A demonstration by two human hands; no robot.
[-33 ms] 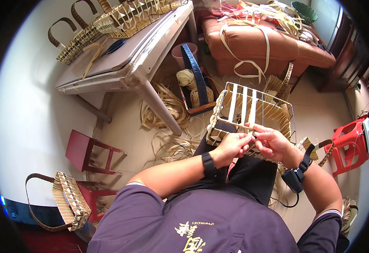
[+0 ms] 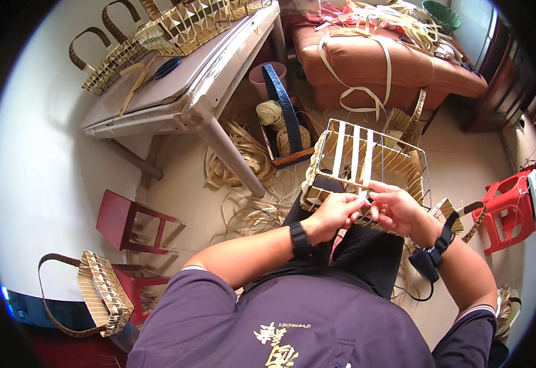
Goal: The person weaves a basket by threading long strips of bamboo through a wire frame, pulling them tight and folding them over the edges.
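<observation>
A half-woven basket with a wire frame rests on my lap, tilted. Several pale flat strips run side by side across its open face. My left hand is closed, thumb and forefinger pinching the end of a pale strip at the frame's near edge. Right beside it, my right hand is closed too, its thumb and forefinger pinching at the same strip where it meets the wire. The fingertips nearly touch and hide the exact spot where the strip bends.
Coils of strip lie on the floor beside a tray holding wound balls. At the far left, a table carries finished baskets. A brown padded seat bears loose strips. Red stools stand left, another red stool right.
</observation>
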